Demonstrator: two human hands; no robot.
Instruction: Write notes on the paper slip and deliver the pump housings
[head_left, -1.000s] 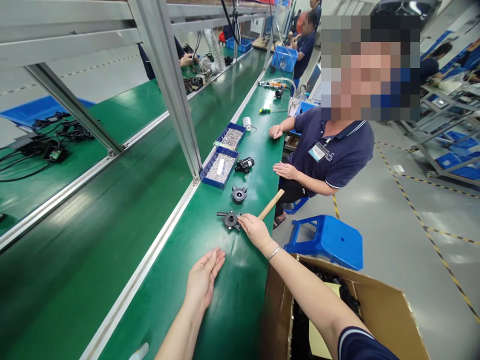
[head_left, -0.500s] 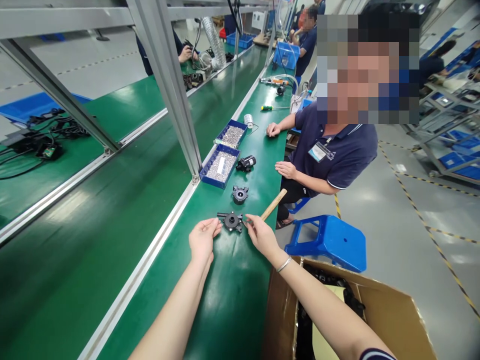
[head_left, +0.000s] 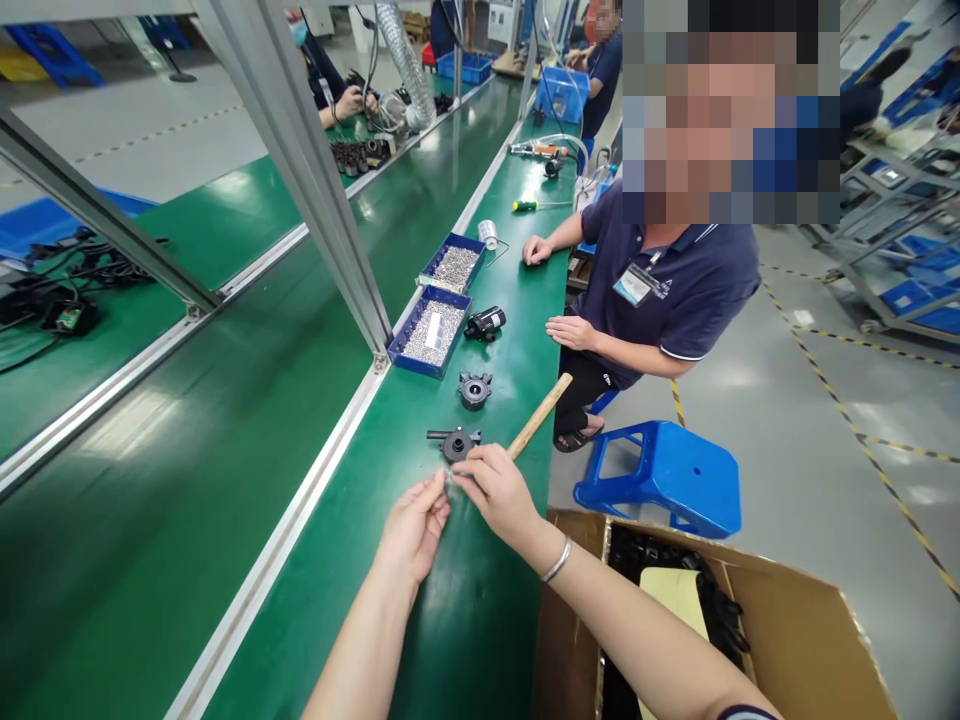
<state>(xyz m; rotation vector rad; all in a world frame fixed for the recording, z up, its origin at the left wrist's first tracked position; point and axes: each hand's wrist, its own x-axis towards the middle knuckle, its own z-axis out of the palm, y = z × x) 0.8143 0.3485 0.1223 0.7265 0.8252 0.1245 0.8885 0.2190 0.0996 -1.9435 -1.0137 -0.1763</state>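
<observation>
My left hand is closed in a pinch, its fingertips meeting those of my right hand, which is pinched too. Something small and pale shows between the fingertips, too small to name. Just beyond them a black round pump-like housing with a side pipe lies on the green bench, its near right part hidden by my right hand. A second black housing with a central hole sits farther up. To the right of it lies a wooden handle, its lower end hidden behind my right hand.
Two blue trays of small metal parts stand by the metal post. A black motor-like part lies beside them. A co-worker sits at right, hands on the bench. A blue stool and a cardboard box stand nearby.
My hands have left the two sides of the black housing and come together in front of it. My right hand has moved left and nearer to me. The view has shifted slightly.
</observation>
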